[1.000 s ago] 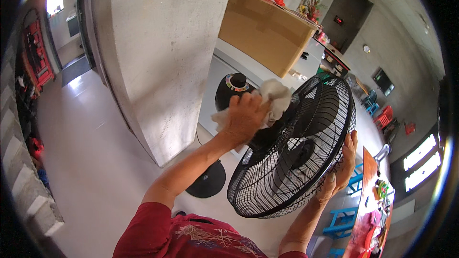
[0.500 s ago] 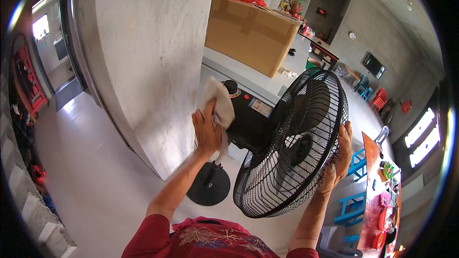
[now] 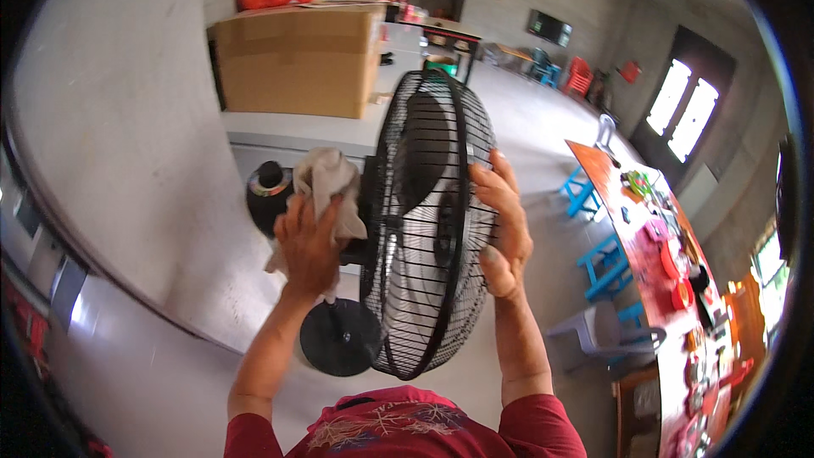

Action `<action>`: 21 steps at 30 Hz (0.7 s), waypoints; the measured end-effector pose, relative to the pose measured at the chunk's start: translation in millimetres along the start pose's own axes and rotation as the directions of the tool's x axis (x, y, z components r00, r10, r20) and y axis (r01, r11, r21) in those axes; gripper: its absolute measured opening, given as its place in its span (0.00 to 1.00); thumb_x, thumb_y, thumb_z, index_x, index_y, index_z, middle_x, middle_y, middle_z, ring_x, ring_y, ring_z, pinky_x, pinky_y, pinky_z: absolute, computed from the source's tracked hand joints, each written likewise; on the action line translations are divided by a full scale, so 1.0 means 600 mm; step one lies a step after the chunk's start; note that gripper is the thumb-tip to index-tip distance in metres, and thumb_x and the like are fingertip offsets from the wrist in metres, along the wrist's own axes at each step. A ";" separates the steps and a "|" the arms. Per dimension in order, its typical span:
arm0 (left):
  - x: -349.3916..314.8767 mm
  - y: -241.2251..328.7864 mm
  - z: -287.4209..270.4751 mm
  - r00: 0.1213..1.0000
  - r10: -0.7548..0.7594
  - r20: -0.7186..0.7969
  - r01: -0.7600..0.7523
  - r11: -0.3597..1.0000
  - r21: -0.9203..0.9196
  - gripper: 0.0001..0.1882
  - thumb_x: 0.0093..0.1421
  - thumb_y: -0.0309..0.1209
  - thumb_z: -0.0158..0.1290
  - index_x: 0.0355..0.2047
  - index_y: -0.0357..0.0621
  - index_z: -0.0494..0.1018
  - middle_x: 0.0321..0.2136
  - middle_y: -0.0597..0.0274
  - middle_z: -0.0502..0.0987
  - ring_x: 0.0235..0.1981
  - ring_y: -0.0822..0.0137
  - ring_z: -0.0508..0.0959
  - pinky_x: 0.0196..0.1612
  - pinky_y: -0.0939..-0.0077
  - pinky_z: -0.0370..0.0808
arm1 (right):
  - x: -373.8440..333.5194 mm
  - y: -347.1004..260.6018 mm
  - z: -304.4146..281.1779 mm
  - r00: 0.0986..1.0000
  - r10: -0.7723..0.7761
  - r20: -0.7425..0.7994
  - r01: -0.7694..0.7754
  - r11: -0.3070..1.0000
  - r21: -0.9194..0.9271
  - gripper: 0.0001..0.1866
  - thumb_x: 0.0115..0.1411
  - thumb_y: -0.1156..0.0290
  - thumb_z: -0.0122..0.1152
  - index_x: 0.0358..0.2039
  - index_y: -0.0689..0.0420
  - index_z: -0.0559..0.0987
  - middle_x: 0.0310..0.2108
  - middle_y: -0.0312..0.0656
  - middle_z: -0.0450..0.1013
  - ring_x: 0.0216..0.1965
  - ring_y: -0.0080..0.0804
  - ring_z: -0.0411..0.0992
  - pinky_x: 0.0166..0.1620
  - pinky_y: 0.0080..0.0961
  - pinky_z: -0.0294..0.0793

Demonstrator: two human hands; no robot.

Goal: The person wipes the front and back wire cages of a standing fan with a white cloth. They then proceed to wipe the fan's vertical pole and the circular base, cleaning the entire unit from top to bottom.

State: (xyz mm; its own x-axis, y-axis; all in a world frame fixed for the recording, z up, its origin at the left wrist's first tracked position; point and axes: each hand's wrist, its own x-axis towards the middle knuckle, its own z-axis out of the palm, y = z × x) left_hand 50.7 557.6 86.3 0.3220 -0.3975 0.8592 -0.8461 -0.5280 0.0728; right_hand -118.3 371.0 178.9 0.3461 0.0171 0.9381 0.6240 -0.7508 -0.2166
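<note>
1. Standing fan [image 3: 428, 220], black; stands on the grey floor near the person, between both arms. Round wire cage seen almost edge-on; dark blades inside; round black base [image 3: 340, 337] low at the near left
2. Cloth [image 3: 326, 187], pale grey, crumpled; lies against the motor housing at the back of the cage
3. Left hand [image 3: 307, 244]; fingers closed about the cloth, pressing it to the housing
4. Right hand [image 3: 502, 225]; open, palm and fingers flat on the cage front, bracing it
5. Handling, as judged: brace firmly, wipe with light strokes so the cage does not swing
6. Surroundings: cardboard box [image 3: 297, 59] far left; red table [image 3: 670, 263] right
</note>
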 end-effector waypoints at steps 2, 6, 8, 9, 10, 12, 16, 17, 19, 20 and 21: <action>0.045 -0.001 0.000 0.998 0.041 0.040 -0.041 0.999 -0.001 0.25 0.47 0.35 0.58 0.48 0.45 0.71 0.46 0.52 0.69 0.53 0.53 0.64 0.55 0.56 0.54 | 0.001 -0.003 -0.006 1.000 -0.017 0.019 0.018 0.999 -0.039 0.29 0.49 0.56 0.49 0.47 0.64 0.71 0.54 0.53 0.66 0.63 0.56 0.52 0.63 0.47 0.45; 0.115 -0.020 0.029 0.961 0.031 0.274 -0.054 0.995 0.078 0.17 0.57 0.36 0.49 0.46 0.45 0.73 0.39 0.53 0.74 0.47 0.55 0.71 0.56 0.49 0.57 | 0.007 -0.015 -0.020 0.999 0.016 0.051 -0.014 0.999 -0.048 0.28 0.48 0.58 0.50 0.48 0.62 0.71 0.54 0.52 0.66 0.62 0.57 0.53 0.63 0.47 0.45; 0.167 -0.028 0.030 0.797 -0.109 0.594 0.014 0.987 0.163 0.19 0.58 0.40 0.46 0.45 0.43 0.73 0.41 0.48 0.75 0.46 0.51 0.73 0.54 0.45 0.60 | 0.009 -0.015 -0.020 0.997 0.016 0.074 -0.012 0.998 -0.059 0.28 0.48 0.58 0.49 0.48 0.62 0.70 0.56 0.51 0.65 0.63 0.56 0.51 0.63 0.46 0.45; 0.194 -0.030 0.041 0.715 -0.191 0.673 0.067 0.976 0.205 0.20 0.57 0.42 0.45 0.44 0.43 0.74 0.42 0.47 0.76 0.46 0.49 0.74 0.53 0.46 0.62 | 0.008 -0.016 -0.026 0.994 0.034 0.103 -0.028 0.998 -0.064 0.28 0.48 0.59 0.49 0.48 0.61 0.70 0.56 0.49 0.64 0.63 0.56 0.50 0.62 0.46 0.45; 0.215 -0.038 0.052 0.620 -0.272 0.736 0.117 0.959 0.257 0.21 0.57 0.45 0.45 0.42 0.43 0.76 0.42 0.47 0.76 0.46 0.48 0.75 0.51 0.47 0.65 | 0.011 -0.016 -0.025 0.994 0.019 0.111 -0.012 0.998 -0.062 0.28 0.48 0.59 0.49 0.48 0.61 0.70 0.56 0.49 0.64 0.64 0.55 0.50 0.62 0.46 0.45; 0.224 -0.116 0.082 0.548 -0.276 0.790 0.076 0.957 0.282 0.22 0.55 0.47 0.45 0.40 0.46 0.77 0.43 0.51 0.76 0.46 0.51 0.76 0.49 0.54 0.69 | 0.019 -0.019 -0.008 0.994 0.009 0.113 -0.008 1.000 -0.009 0.28 0.49 0.59 0.49 0.49 0.60 0.70 0.57 0.48 0.64 0.64 0.53 0.49 0.62 0.46 0.46; 0.235 -0.093 0.133 0.548 -0.189 0.815 0.090 0.982 0.168 0.19 0.59 0.41 0.43 0.34 0.38 0.74 0.33 0.46 0.78 0.34 0.52 0.79 0.36 0.61 0.73 | 0.006 -0.020 -0.027 0.994 0.043 0.102 -0.034 0.995 -0.093 0.28 0.49 0.57 0.49 0.49 0.58 0.70 0.57 0.45 0.63 0.64 0.50 0.50 0.61 0.44 0.47; 0.224 -0.103 0.128 0.643 -0.113 0.757 0.087 0.993 0.075 0.17 0.59 0.40 0.42 0.31 0.39 0.74 0.30 0.48 0.78 0.29 0.54 0.79 0.31 0.63 0.73 | 0.005 -0.019 -0.025 0.993 0.050 0.105 -0.039 0.994 -0.104 0.28 0.49 0.57 0.48 0.49 0.57 0.70 0.57 0.44 0.64 0.64 0.49 0.50 0.61 0.44 0.47; 0.217 -0.110 0.123 0.678 -0.121 0.726 0.094 0.993 0.077 0.21 0.56 0.47 0.44 0.32 0.41 0.76 0.33 0.49 0.78 0.34 0.54 0.78 0.36 0.63 0.73 | 0.006 -0.025 -0.023 0.994 0.056 0.091 -0.048 0.995 -0.091 0.28 0.48 0.58 0.48 0.50 0.56 0.69 0.57 0.43 0.63 0.64 0.48 0.50 0.61 0.44 0.47; 0.216 -0.110 0.120 0.694 -0.125 0.709 0.098 0.992 0.078 0.23 0.54 0.50 0.46 0.32 0.42 0.77 0.34 0.50 0.78 0.37 0.53 0.78 0.38 0.63 0.73 | 0.008 -0.027 -0.022 0.995 0.058 0.084 -0.052 0.996 -0.076 0.28 0.47 0.58 0.48 0.50 0.56 0.69 0.57 0.43 0.63 0.65 0.47 0.50 0.61 0.44 0.47; 0.219 -0.108 0.118 0.684 -0.156 0.713 0.120 0.988 0.101 0.25 0.53 0.52 0.46 0.32 0.42 0.77 0.34 0.49 0.78 0.38 0.52 0.78 0.39 0.62 0.73 | 0.008 -0.028 -0.022 0.995 0.056 0.085 -0.050 0.996 -0.077 0.28 0.47 0.58 0.49 0.50 0.56 0.69 0.58 0.43 0.63 0.65 0.47 0.49 0.61 0.44 0.46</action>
State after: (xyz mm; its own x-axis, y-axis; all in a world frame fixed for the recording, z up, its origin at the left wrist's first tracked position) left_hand 177.7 486.4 158.7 0.6549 -0.7245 0.2149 -0.7541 -0.6451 0.1233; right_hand -136.3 375.2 190.5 0.4391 0.0311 0.8979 0.5499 -0.7997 -0.2411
